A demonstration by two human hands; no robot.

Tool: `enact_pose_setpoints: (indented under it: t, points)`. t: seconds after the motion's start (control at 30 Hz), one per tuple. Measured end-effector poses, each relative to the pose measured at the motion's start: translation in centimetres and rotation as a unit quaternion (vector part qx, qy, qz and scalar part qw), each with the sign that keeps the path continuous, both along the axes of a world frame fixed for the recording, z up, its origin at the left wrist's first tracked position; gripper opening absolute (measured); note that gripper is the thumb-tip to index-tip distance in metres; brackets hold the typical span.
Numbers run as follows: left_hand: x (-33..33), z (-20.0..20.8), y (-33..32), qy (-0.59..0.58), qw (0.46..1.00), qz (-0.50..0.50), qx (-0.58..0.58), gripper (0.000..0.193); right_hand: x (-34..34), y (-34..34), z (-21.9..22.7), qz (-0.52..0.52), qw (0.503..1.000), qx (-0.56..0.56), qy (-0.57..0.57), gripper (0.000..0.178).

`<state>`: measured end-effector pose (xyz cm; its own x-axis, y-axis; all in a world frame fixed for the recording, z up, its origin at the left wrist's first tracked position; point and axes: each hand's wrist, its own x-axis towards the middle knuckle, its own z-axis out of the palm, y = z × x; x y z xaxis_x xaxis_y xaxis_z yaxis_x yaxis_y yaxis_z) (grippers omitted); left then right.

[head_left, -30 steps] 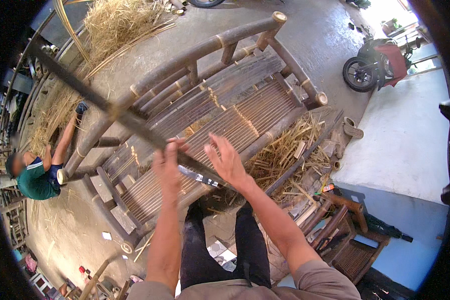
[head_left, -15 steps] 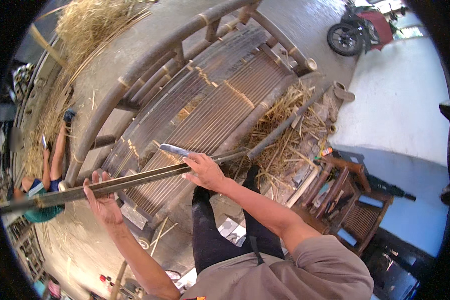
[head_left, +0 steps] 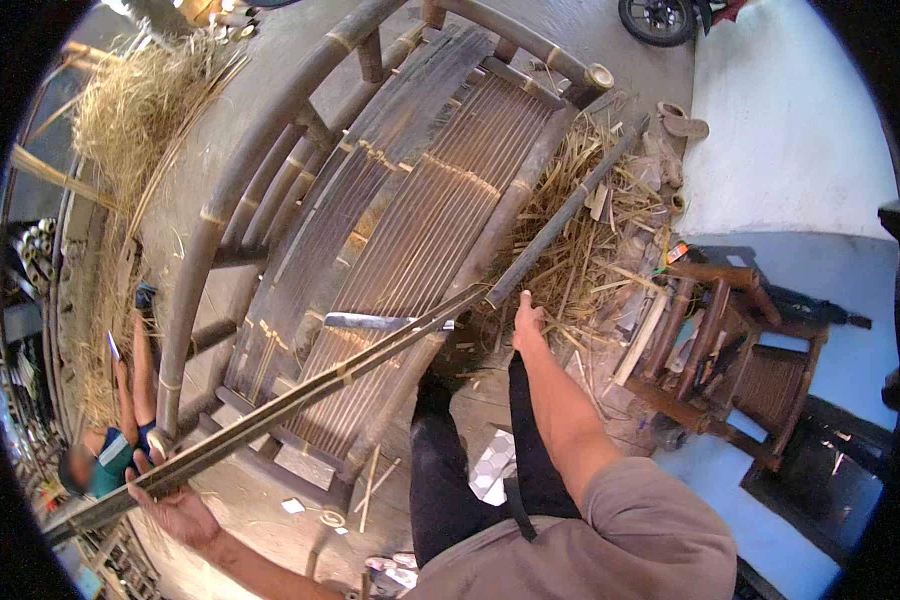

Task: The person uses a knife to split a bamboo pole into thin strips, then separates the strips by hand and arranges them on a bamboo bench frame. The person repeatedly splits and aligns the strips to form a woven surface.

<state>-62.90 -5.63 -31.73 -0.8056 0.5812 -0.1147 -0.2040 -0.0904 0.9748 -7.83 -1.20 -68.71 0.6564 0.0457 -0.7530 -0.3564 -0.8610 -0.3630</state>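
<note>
A long split bamboo pole (head_left: 315, 393) slants from the lower left up across the bench's near edge. My left hand (head_left: 178, 508) holds it near its lower-left end, palm underneath and fingers showing beyond it. A knife (head_left: 365, 321) with a pale blade lies on the bamboo bench (head_left: 420, 215), its handle end beside the pole. My right hand (head_left: 528, 318) is empty as far as I can see, fingers extended, just right of where the split pole meets a grey bamboo pole (head_left: 560, 225). Whether it touches the grey pole I cannot tell.
Straw and shavings (head_left: 595, 235) heap right of the bench. A wooden chair (head_left: 770, 400) stands against the blue-white wall (head_left: 790, 150). At left a co-worker (head_left: 115, 460) sits holding a blade, below a fibre pile (head_left: 135, 120). A motorcycle wheel (head_left: 658, 18) shows at the top.
My right hand has let go of the knife, left on the bench, and moved right off the pole. My left hand and the pole's left end have dropped lower. The view has shifted.
</note>
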Motion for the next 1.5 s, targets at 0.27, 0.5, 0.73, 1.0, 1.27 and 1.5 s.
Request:
enact_pose_setpoints:
  t: [0.27, 0.5, 0.73, 1.0, 1.27, 1.5]
  points:
    - [-3.9, 4.2, 1.0, -0.028, 0.901, -0.416, 0.118, 0.047, 2.2, 2.0, -6.1, -0.135, 0.954, 0.135, 0.23, 0.048]
    - [-3.7, 4.0, 2.4, 0.08, 0.994, -0.07, -0.003, 0.042, 8.9, 0.4, -7.3, 0.002, 0.992, 0.107, 0.07, 0.041]
    - [-14.5, 4.6, -2.0, 0.015, 0.993, -0.112, -0.024, 0.038, 29.6, -3.3, -6.2, 0.225, 0.919, -0.063, -0.319, 0.047]
    - [-13.7, -0.9, -4.1, 0.119, 0.992, -0.046, 0.017, 0.042, 25.9, -7.1, -1.2, 0.37, 0.908, 0.014, -0.195, 0.05]
    - [4.7, -13.4, -2.6, -0.261, 0.96, 0.053, 0.085, 0.035, -5.2, -5.9, 9.6, 0.246, 0.843, 0.222, 0.424, 0.053]
    - [15.2, -17.6, -3.5, -0.301, 0.938, 0.169, 0.047, 0.03, -18.7, 0.3, 14.5, 0.065, 0.776, 0.295, 0.554, 0.067]
